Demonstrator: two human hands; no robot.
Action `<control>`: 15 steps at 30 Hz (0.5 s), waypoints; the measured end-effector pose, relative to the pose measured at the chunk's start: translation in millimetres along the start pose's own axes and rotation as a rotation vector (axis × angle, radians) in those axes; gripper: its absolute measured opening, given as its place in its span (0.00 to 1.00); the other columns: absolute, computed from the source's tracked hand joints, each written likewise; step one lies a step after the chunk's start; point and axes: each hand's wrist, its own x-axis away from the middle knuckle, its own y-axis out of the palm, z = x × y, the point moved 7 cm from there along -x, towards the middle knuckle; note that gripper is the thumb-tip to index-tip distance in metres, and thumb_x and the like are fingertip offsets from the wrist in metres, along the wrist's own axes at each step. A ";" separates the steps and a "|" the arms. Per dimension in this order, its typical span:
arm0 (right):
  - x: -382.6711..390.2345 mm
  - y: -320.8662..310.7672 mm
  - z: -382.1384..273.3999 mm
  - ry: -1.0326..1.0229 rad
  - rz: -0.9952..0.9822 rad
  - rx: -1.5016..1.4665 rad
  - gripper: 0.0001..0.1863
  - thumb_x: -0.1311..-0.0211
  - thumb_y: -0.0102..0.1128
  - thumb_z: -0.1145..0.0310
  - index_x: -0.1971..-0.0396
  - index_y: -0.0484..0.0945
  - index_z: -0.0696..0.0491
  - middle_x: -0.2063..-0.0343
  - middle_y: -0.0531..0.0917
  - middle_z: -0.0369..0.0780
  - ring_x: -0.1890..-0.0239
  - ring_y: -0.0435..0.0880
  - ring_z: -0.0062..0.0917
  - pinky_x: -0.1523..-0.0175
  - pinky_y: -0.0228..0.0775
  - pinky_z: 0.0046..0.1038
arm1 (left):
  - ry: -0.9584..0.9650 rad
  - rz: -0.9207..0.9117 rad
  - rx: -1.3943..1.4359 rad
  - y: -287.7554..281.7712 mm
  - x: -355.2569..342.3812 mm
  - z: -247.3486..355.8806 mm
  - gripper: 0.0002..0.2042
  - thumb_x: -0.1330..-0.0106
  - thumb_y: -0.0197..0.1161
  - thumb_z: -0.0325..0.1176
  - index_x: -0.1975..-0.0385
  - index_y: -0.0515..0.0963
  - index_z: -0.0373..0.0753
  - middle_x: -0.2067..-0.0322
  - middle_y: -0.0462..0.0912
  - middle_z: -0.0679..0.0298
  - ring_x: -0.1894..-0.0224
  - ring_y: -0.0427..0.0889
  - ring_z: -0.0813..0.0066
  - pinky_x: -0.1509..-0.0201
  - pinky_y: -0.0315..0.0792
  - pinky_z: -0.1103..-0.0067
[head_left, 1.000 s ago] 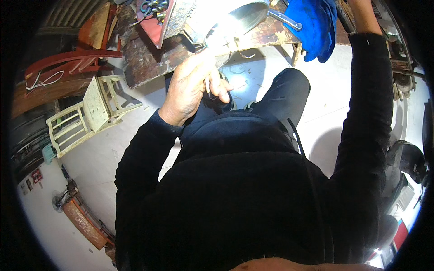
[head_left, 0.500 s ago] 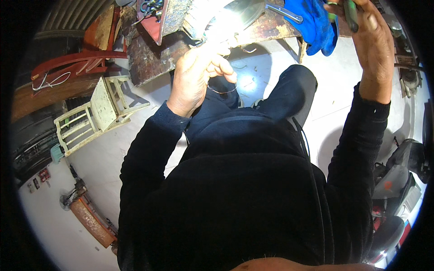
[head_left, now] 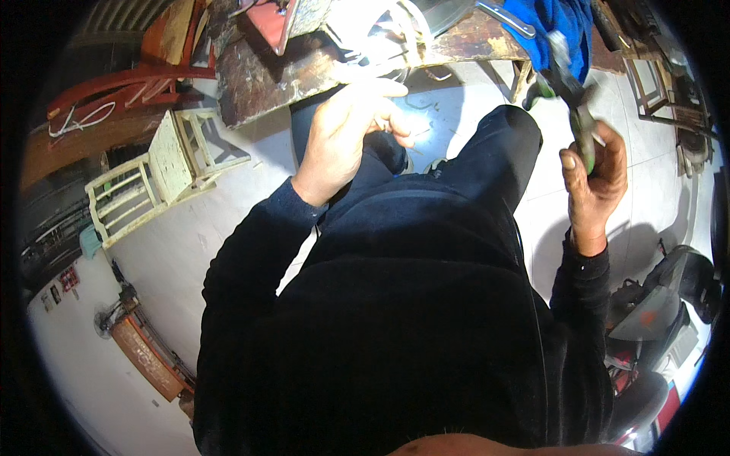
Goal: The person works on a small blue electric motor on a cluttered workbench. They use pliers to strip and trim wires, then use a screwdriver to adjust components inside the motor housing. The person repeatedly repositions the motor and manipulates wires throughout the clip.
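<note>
My left hand (head_left: 334, 140) is held in front of the bench (head_left: 266, 87), below its front edge, fingers curled on what looks like a thin wire (head_left: 422, 134), hard to make out. Glare washes out part of the white strips (head_left: 414, 38) and metal above it. My right hand (head_left: 597, 186) grips a blurred dark, pliers-like tool (head_left: 572, 95) with green on its handle, raised upright at the right of my leg. Behind the tool lie blue gloves (head_left: 578, 23) and a knife with a riveted metal handle (head_left: 506, 19) at the bench edge.
A red tray-like piece (head_left: 270, 26) sits on the bench. At left stand a red wooden frame (head_left: 122, 91), a cream wooden chair (head_left: 167, 163) and an orange wooden piece (head_left: 141, 357). A wooden stool frame (head_left: 646, 83) and a dark motorbike-like bulk (head_left: 654, 304) are at right.
My right hand has come down from the far upper right with the tool in it, now raised beside my leg. My left hand has moved slightly right, still curled.
</note>
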 end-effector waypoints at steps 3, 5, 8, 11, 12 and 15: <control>3.0 16.9 6.7 0.077 -0.074 -0.144 0.17 0.27 0.70 0.57 0.53 0.85 0.57 0.55 0.86 0.40 0.52 0.83 0.23 0.43 0.75 0.28 | -0.017 0.005 -0.080 -1.5 -3.6 -3.3 0.21 0.11 0.46 0.38 0.40 0.76 0.24 0.62 0.88 0.52 0.58 0.90 0.61 0.42 0.83 0.66; 0.6 42.4 18.0 0.216 -0.271 -0.402 0.22 0.31 0.71 0.56 0.48 0.84 0.58 0.42 0.85 0.49 0.43 0.82 0.31 0.31 0.66 0.34 | 0.052 -0.016 -0.142 -1.8 -6.3 0.8 0.18 0.13 0.48 0.34 0.44 0.79 0.25 0.61 0.90 0.53 0.57 0.91 0.64 0.43 0.83 0.70; 5.9 79.8 13.8 0.376 -0.610 -0.828 0.26 0.37 0.72 0.58 0.41 0.84 0.54 0.32 0.80 0.50 0.29 0.75 0.43 0.19 0.52 0.47 | 0.072 -0.013 -0.193 -5.3 -5.5 -0.5 0.15 0.15 0.50 0.31 0.46 0.82 0.27 0.60 0.91 0.55 0.56 0.92 0.67 0.44 0.83 0.72; 6.2 99.3 -2.7 0.303 -0.827 -0.728 0.28 0.38 0.70 0.66 0.36 0.85 0.52 0.30 0.79 0.48 0.24 0.74 0.43 0.16 0.49 0.51 | 0.079 -0.002 -0.256 -12.7 -4.8 -3.4 0.15 0.15 0.50 0.30 0.47 0.84 0.30 0.60 0.91 0.57 0.57 0.91 0.69 0.45 0.83 0.73; 3.2 103.5 -4.1 0.239 -0.879 -0.492 0.23 0.34 0.68 0.68 0.39 0.85 0.55 0.31 0.80 0.49 0.28 0.78 0.42 0.19 0.58 0.49 | 0.089 -0.011 -0.282 -14.7 -4.8 -3.5 0.14 0.15 0.50 0.30 0.47 0.84 0.31 0.60 0.91 0.57 0.58 0.91 0.69 0.46 0.83 0.74; -13.4 110.7 -16.2 -0.047 -0.823 0.009 0.24 0.29 0.69 0.59 0.43 0.84 0.62 0.33 0.79 0.53 0.34 0.82 0.46 0.28 0.72 0.43 | 0.134 -0.019 -0.457 -19.8 -4.5 -1.0 0.15 0.15 0.50 0.30 0.47 0.85 0.32 0.62 0.91 0.58 0.58 0.91 0.68 0.47 0.83 0.75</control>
